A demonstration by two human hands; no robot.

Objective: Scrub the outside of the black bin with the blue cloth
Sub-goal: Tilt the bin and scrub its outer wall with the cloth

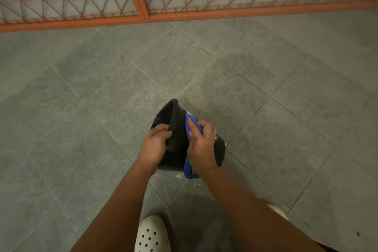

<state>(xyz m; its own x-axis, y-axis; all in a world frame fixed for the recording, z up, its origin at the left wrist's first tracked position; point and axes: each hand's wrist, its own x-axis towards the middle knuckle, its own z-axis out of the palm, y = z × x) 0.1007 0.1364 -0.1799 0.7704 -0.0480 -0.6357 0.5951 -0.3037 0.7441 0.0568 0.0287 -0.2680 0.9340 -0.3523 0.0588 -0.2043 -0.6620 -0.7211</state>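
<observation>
The black bin lies tipped on its side on the tiled floor, its open mouth turned left. My left hand grips the bin's rim, fingers curled over the edge. My right hand presses the blue cloth flat against the bin's outer wall. One end of the cloth hangs down below my wrist. The bin's base points right and toward me, with wet white flecks on it.
The grey tiled floor stretches all around the bin, with soapy wet spots just below it. An orange metal grille gate runs across the top. My white perforated clog stands at the bottom.
</observation>
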